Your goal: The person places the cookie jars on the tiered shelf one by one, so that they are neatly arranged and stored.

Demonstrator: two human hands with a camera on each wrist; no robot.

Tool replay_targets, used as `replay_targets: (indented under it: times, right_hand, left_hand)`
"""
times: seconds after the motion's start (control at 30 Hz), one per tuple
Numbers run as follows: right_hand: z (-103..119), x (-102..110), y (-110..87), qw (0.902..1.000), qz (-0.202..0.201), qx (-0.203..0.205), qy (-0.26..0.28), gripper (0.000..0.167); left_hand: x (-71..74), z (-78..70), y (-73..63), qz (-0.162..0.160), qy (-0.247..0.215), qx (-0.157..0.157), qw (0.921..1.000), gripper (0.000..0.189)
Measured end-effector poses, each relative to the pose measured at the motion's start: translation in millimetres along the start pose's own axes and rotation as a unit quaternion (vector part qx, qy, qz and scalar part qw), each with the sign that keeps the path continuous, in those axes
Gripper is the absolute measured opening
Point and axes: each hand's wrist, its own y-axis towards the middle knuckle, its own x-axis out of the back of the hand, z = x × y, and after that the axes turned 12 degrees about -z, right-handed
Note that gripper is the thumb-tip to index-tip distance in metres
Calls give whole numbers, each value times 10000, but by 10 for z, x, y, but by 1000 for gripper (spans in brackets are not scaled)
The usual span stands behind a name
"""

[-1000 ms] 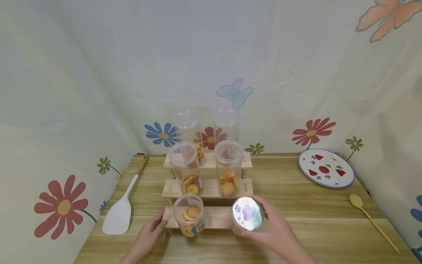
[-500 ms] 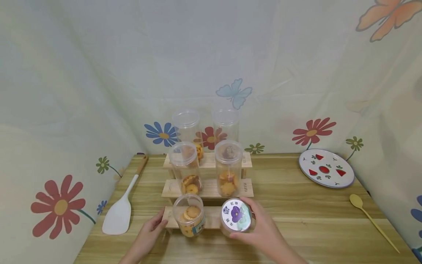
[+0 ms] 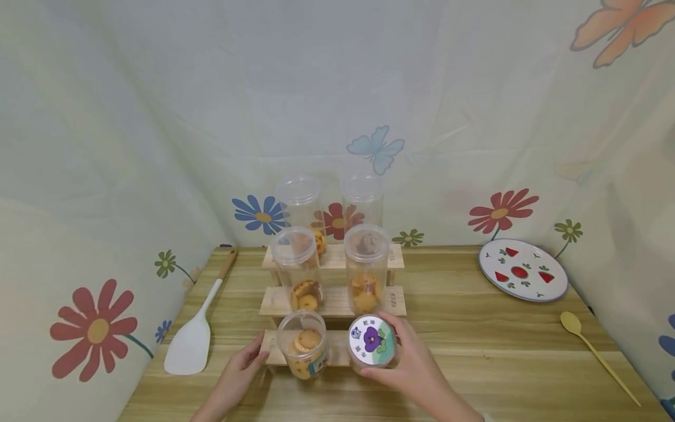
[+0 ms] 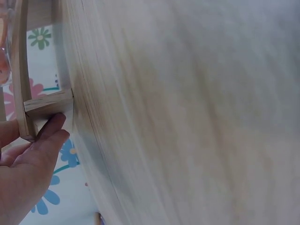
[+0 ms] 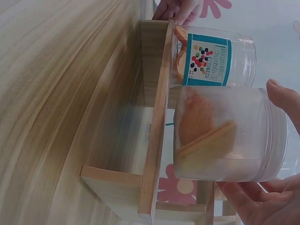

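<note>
My right hand (image 3: pixel 413 366) grips a round clear jar (image 5: pixel 220 136) near its lid, which has a purple flower (image 3: pixel 372 340). Cookies lie inside it. In the right wrist view a narrow gap shows between its base and the lowest step of a wooden three-step rack (image 3: pixel 340 347). Left of it on that step stands another clear jar (image 3: pixel 303 349) of cookies, with a teal label (image 5: pixel 207 60). My left hand (image 3: pixel 239 372) holds the step's left end, thumb on top and fingers beneath, as the left wrist view (image 4: pixel 35 164) shows.
Two tall cookie jars (image 3: pixel 297 272) (image 3: pixel 365 275) stand on the middle step, two more (image 3: pixel 300 202) (image 3: pixel 364 199) on the top one. A white spatula (image 3: pixel 190 340) lies at left. At right are a patterned plate (image 3: pixel 527 281) and a yellow spoon (image 3: pixel 596 354).
My right hand has moved the flower-lidded jar left, closer to the other jar on the lowest step. The left hand keeps its place at the rack's end.
</note>
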Motion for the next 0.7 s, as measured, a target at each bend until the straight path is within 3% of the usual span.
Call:
replay_targets:
  times: [0.7]
  right_hand:
    - [-39,-69,11,9993,-58,-4,-371,103]
  left_hand:
    - [3,-27,-13,-74,108,30,9999,52]
